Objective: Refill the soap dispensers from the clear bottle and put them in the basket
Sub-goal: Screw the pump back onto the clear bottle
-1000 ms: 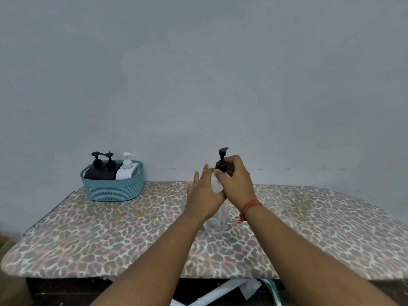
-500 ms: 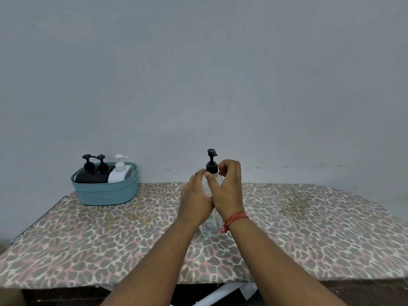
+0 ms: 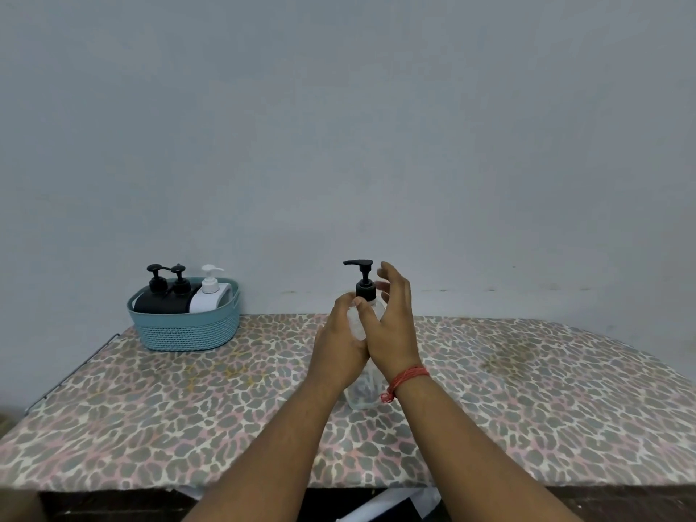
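Two forearms are reaching forward from the near edge of the leopard-print worktop (image 3: 150,427), meeting at mid-depth around the clear bottle (image 3: 362,395), which is standing upright with its long axis vertical. The left hand (image 3: 339,352) is wrapping the bottle's shoulder, its grip curled round the clear body and steadying it. The right hand (image 3: 391,329), with a red thread bracelet (image 3: 408,378) at the wrist, is sitting just beside the neck; its thumb seems to be resting against the bottle below the black pump (image 3: 362,280), while its fingers are spreading loose and straight, holding nothing. That pump is rising directly above the left grip and just left of the right fingers, so the right hand is the nearer one to it, and a twist about the vertical axis looks like the move in hand.

Further back and well to the left, against the wall, the teal basket (image 3: 184,333) is already carrying two black dispensers (image 3: 165,295) and a white dispenser (image 3: 209,295), so the job appears close to finished.
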`<move>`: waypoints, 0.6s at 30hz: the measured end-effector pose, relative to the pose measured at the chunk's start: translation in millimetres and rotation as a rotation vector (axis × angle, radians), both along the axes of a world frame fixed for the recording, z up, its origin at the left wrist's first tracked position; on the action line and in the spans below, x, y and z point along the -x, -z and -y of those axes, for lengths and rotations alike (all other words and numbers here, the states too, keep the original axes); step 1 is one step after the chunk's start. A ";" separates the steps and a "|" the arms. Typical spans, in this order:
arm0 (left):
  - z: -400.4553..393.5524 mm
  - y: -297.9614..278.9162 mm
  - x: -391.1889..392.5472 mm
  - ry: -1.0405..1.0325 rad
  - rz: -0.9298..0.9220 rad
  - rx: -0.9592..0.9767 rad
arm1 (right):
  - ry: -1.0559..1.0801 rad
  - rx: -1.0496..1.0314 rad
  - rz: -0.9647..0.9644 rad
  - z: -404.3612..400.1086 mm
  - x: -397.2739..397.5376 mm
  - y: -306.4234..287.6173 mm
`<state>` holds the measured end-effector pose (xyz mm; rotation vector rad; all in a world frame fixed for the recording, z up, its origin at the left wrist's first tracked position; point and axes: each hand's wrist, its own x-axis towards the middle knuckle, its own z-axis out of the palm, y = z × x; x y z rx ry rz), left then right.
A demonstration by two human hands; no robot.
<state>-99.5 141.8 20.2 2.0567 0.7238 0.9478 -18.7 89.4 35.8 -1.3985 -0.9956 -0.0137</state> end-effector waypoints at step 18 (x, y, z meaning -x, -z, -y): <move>-7.1 8.4 -3.6 0.047 0.029 0.025 | 0.056 0.063 0.038 0.6 3.0 1.4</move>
